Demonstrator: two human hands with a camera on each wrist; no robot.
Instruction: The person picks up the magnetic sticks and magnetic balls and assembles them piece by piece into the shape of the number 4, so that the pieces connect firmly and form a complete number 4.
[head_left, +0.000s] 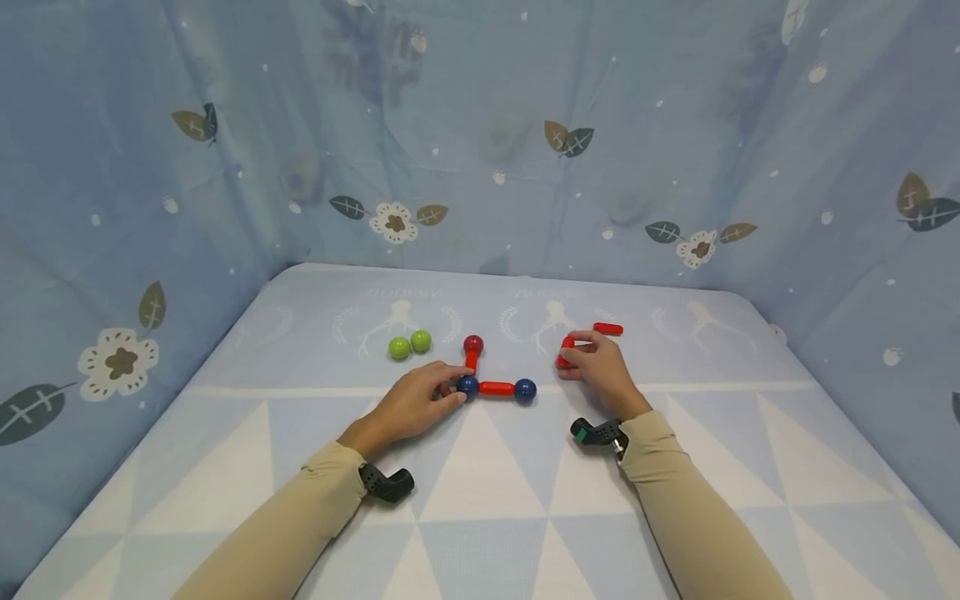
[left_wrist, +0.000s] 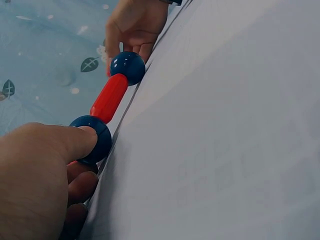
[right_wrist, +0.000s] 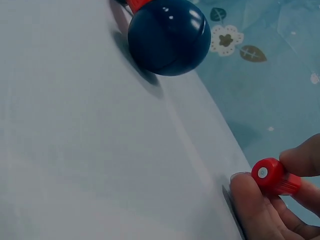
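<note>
My left hand [head_left: 416,402] pinches a blue ball [head_left: 468,385] between thumb and fingers at the corner of an L-shaped piece on the table. A red rod [head_left: 497,388] runs right from that ball to a second blue ball [head_left: 525,391]. Another red rod [head_left: 471,361] runs away from me to a dark red ball [head_left: 473,343]. To the right, my right hand [head_left: 600,371] pinches a separate red rod [right_wrist: 270,176], held close over the cloth. Its end, with a small pale metal disc, shows in the right wrist view.
Two green balls, a left one [head_left: 399,347] and a right one [head_left: 421,341], sit beyond my left hand. One loose red rod [head_left: 608,328] lies just behind my right hand. A patterned cloth covers the table [head_left: 487,542], and blue fabric walls [head_left: 480,167] rise around it.
</note>
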